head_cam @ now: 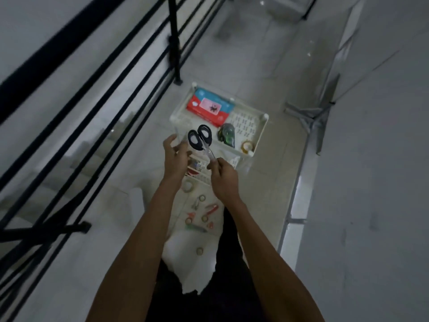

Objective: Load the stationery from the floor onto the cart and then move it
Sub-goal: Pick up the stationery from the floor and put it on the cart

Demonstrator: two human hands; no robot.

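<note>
The right hand (224, 180) pinches a pair of black-handled scissors with steel blades (200, 137) by the blade end, fingers and thumb closed on the metal, so that the two oval handle loops point up and away from the person. The left hand (175, 159) is just beside the handle loops with its fingers loosely spread and holds nothing; whether a fingertip touches the near loop cannot be told. Both hands hang over the near edge of a white plastic tiered cart (246, 123), with the scissors above its top tray rather than resting in it. That top tray carries a flat red and blue packet (210, 106) at the far left, a green, rounded tape dispenser (227, 134) near the middle, and a small yellowish roll of tape (247, 146) at the near right corner. Lower tiers show beneath the hands, their contents blurred. On the pale tiled floor (255, 66) between the forearms lies a white sheet (185, 247) with small stationery scattered on it, among it red-handled scissors (210, 210) and a lone tape roll (200, 251) nearer the person. A black metal railing (173, 38) runs along the left, and a grey metal stand (318, 117) sits to the right of the cart.
</note>
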